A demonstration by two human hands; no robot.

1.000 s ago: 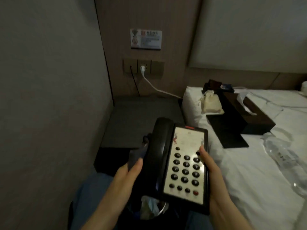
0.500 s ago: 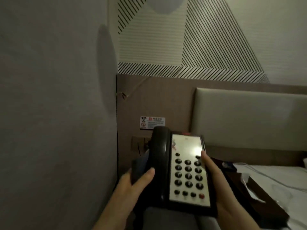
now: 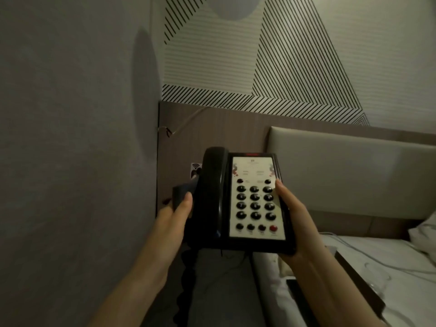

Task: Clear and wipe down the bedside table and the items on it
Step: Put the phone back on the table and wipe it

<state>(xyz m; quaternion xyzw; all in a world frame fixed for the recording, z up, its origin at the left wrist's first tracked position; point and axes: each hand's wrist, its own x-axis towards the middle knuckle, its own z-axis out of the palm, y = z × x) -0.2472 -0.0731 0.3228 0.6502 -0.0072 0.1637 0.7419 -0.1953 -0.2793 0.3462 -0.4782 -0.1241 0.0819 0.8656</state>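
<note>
Two hands hold up the black phone (image 3: pixel 247 201): the left hand (image 3: pixel 174 218) also pinches a dark cloth (image 3: pixel 182 193), the right hand (image 3: pixel 295 215) grips its side.

Both hands (image 3: pixel 292 223) hold phone (image 3: pixel 250 199); cloth (image 3: pixel 181 194) perhaps.

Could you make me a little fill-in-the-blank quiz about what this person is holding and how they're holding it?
1. Both hands hold up a black desk ____, keypad facing the camera.
2. The handset rests on the ____ side of the keypad.
3. The left hand also pinches a dark ____ against the handset side, while the right hand grips the other edge.
4. One button in the bottom row is ____, unlike the black ones.

Missing words: telephone; left; cloth; red
</note>
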